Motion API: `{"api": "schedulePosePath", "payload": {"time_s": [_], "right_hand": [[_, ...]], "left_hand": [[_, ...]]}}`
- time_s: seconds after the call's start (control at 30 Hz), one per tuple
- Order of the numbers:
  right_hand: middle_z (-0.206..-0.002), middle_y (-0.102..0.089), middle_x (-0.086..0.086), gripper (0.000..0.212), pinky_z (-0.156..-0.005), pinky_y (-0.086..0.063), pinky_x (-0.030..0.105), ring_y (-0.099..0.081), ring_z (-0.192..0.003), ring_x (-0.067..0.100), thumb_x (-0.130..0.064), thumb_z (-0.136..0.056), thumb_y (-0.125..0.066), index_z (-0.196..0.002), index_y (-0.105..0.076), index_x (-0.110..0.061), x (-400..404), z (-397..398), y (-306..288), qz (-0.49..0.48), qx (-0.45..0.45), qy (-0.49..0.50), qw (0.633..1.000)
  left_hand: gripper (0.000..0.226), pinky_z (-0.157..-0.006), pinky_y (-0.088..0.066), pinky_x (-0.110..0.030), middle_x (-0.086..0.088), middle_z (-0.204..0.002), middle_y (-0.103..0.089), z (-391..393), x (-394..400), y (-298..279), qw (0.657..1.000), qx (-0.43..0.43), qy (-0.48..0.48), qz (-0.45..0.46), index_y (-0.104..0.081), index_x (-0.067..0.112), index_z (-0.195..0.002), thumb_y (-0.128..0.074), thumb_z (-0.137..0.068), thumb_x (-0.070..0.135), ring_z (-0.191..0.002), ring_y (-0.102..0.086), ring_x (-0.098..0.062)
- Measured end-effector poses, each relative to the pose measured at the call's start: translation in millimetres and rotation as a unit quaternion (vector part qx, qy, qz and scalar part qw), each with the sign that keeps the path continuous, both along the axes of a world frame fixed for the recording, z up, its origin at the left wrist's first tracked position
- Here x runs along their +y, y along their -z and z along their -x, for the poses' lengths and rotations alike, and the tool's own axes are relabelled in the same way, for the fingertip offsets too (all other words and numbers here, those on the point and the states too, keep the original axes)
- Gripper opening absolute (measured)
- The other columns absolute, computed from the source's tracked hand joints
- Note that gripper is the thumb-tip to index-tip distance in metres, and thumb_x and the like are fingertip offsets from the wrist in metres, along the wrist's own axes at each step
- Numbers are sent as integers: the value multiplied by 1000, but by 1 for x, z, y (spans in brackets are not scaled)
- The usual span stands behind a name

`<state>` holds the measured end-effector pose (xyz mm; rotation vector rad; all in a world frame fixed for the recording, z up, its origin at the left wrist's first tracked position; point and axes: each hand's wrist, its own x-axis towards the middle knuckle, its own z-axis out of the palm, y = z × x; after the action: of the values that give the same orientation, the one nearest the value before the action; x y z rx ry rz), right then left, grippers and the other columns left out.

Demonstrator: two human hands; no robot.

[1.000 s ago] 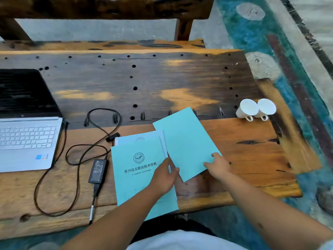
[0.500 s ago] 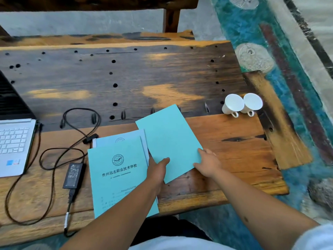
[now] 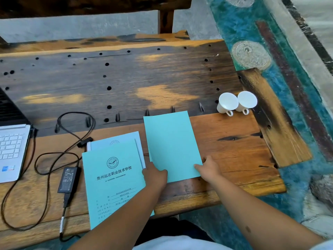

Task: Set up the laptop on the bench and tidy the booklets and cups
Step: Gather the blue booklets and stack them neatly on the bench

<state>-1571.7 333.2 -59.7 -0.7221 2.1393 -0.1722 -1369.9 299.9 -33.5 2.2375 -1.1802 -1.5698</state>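
Observation:
A plain teal booklet lies on the wooden bench. My left hand grips its lower left corner and my right hand grips its lower right corner. To its left lies a printed teal booklet on top of a pale blue one. Two white cups lie on their sides at the right, touching each other. The open silver laptop shows at the left edge, partly cut off.
A black power adapter with looped cable lies between the laptop and the booklets. The dark far part of the bench has several holes. Teal patterned floor lies to the right beyond the bench edge.
The plain teal booklet has turned from tilted to nearly straight, beside the printed one. Both hands moved with it. The view has shifted right, so less of the laptop shows.

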Motion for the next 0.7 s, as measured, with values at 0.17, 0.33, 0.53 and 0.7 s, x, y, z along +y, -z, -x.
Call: {"api": "schedulePosePath", "payload": {"time_s": [0.17, 0.33, 0.53, 0.7], "right_hand": [[-111, -72, 6, 35, -85, -57, 40, -69, -97, 25, -23, -86, -71, -117, -65, -8, -6, -4, 8, 13, -123, 69, 990], [-103, -73, -7, 29, -58, -54, 20, -70, -86, 9, -12, -96, -59, -124, -62, -19, -2, -3, -9, 24, -272, 100, 957], [-101, -74, -9, 33, -63, -57, 22, -74, -85, 10, 0, -96, -54, -120, -60, -21, 0, -4, -54, 102, -315, 102, 938], [-100, -76, -7, 34, -67, -61, 32, -74, -83, 14, -6, -95, -55, -121, -64, -25, -1, -34, -111, 165, -208, 41, 963]], "left_hand": [[46, -93, -52, -42, -12, -123, -60, 0, 1, 0, 999, -2, -31, 14, -52, 15, -127, -59, -82, 11, -106, -59, -32], [50, -97, -51, -40, -5, -126, -63, -14, -2, -1, 986, 135, -76, -60, -49, 16, -137, -58, -89, 7, -107, -61, -27], [46, -85, -48, -28, 2, -121, -64, -29, 4, -22, 994, 94, 52, -30, -52, 17, -135, -61, -90, 15, -102, -61, -19], [62, -98, -44, -32, 6, -144, -46, -14, -12, -85, 980, 141, 127, 53, -35, 32, -148, -59, -92, 47, -126, -51, -17]]}}
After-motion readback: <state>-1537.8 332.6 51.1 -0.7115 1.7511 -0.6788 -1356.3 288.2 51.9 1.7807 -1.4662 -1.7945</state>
